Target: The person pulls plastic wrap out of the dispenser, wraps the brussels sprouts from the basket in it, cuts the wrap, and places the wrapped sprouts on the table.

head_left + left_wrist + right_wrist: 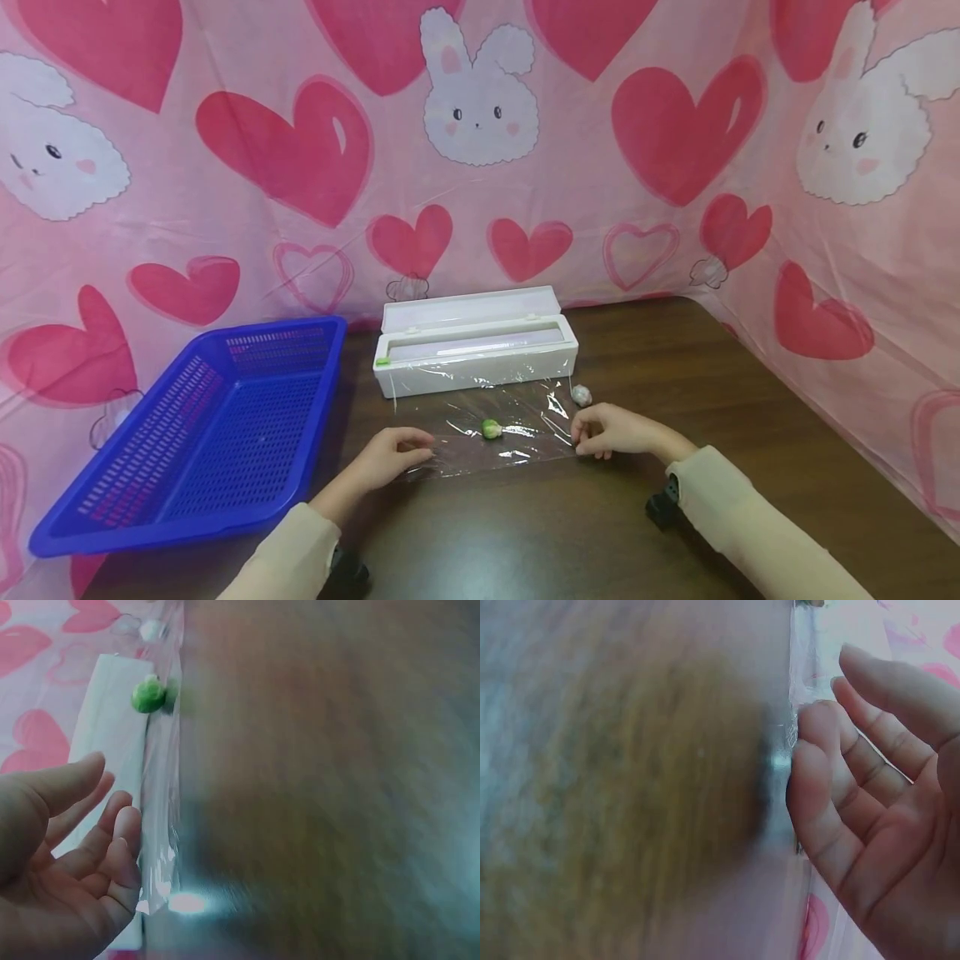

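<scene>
A sheet of clear plastic wrap (pixel 457 458) stretches from the front of a white wrap dispenser box (pixel 480 367), whose lid stands raised, toward the person. On the wrap sits a small green and white Brussels sprout (pixel 491 429). At the sheet's left near corner is the left hand (pixel 390 457), its thumb apart from loosely bent fingers in the left wrist view. The right hand (pixel 618 431) is at the right edge of the sheet; its fingertips touch or nearly touch the wrap, thumb clear of them. Behind it lies a small whitish ball (pixel 581 395), kind unclear.
A blue perforated plastic basket (pixel 307 467) stands at the left of the brown table (pixel 510 533). Pink cloth with hearts and rabbits (pixel 570 167) hangs behind and at the sides. A green tab (pixel 383 361) shows at the box's left front.
</scene>
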`<state>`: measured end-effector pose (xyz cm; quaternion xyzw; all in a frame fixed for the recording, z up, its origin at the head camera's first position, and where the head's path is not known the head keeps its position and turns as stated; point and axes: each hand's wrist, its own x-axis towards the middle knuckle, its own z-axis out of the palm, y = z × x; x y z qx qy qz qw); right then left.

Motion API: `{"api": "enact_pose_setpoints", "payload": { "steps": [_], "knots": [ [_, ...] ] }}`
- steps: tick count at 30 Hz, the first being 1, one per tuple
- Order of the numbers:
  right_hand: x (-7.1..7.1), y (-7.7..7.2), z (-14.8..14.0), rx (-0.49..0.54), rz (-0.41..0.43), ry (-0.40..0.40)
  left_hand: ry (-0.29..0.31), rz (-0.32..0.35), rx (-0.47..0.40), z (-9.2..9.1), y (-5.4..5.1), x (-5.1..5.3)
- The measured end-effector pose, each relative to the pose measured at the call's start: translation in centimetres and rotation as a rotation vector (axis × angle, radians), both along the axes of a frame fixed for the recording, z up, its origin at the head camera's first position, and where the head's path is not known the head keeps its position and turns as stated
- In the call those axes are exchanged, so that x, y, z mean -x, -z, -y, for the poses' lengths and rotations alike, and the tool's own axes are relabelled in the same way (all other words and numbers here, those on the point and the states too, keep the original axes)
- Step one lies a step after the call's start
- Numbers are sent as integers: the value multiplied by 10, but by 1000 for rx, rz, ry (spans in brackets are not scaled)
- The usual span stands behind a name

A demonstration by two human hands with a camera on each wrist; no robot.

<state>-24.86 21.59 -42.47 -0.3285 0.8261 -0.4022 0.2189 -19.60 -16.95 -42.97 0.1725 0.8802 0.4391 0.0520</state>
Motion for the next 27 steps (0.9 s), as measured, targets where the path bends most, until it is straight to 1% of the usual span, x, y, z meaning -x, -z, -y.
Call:
{"api": "enact_pose_setpoints", "payload": {
  "steps": [4, 7, 9, 12, 14, 16, 21, 27],
  "knots": [
    [-1, 0, -1, -33, -11, -11, 40, 29, 20, 7, -2, -8],
    [-1, 0, -2, -59, -56, -33, 65, 32, 55, 11, -2, -13],
    [-1, 1, -3, -77, -84, -48, 82, 23, 88, 13, -3, -15],
    [-1, 3, -3, -99, -102, -60, 99, -15, 155, 18, -3, -19],
    [0, 4, -3, -110, -104, -58, 97, -45, 195, 20, -3, -21],
    [0, 4, -3, -112, -104, -56, 88, -59, 215, 23, -3, -22],
    [0, 3, -2, -105, -98, -45, 58, -51, 205, 28, 0, -22],
    [-1, 4, -2, -109, -88, -15, 12, -77, 230, 28, 3, -21]
  ]
}}
